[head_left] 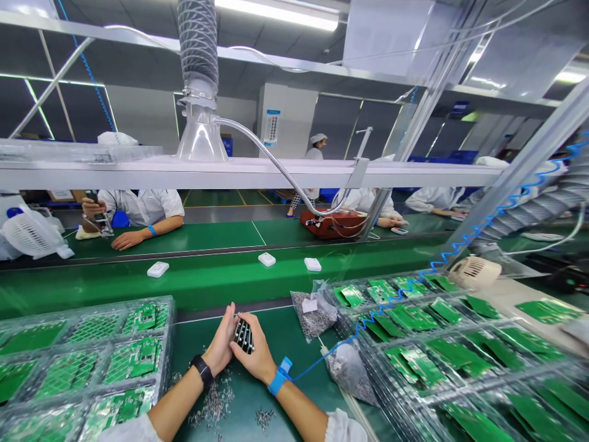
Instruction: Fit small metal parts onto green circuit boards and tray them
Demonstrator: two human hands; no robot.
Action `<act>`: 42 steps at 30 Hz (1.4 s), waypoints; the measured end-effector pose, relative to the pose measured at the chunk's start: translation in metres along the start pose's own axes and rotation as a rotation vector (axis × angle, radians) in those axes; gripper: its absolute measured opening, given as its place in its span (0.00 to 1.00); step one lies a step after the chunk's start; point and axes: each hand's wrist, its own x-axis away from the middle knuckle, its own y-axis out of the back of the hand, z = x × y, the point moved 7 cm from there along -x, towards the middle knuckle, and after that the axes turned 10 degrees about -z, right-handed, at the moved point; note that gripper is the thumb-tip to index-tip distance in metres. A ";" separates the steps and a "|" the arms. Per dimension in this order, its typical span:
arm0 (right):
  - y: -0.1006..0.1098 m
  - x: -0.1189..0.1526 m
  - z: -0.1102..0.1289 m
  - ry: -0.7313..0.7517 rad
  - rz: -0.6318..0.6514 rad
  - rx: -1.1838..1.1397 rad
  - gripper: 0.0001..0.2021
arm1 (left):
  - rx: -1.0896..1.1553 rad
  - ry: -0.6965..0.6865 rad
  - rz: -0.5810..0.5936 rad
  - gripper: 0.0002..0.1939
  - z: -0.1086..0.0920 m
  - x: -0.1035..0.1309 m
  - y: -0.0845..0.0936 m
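In front of me, my right hand [257, 348] is closed around a small black block with rows of silver, screw-like pieces [243, 336]. Its thumb lies across the near side and its fingers curl over the far end. My left hand [221, 341] is held flat and upright against the block's left side, with fingers stretched out. Loose small screws [214, 402] are scattered on the green bench below my hands, and a smaller pile of screws [264, 419] lies to the right. Two clear bags of screws [313, 314] rest beside the right-hand trays.
Clear trays of green circuit boards stand left [170, 344] and right [426, 393]. White devices [267, 259] sit on the green conveyor belt [216, 276] ahead. A blue coiled cord [368, 319] crosses the right side. Co-workers sit beyond the belt, one holding a tool [105, 224].
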 end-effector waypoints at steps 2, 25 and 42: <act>0.000 0.001 0.003 0.013 -0.007 0.009 0.29 | -0.023 -0.013 -0.006 0.35 0.000 0.000 0.001; 0.005 0.004 0.018 -0.061 -0.122 -0.055 0.31 | -0.091 -0.087 0.093 0.36 0.002 -0.003 0.009; 0.008 0.001 0.013 -0.113 -0.071 -0.052 0.31 | -0.112 -0.036 0.106 0.36 0.002 -0.002 0.003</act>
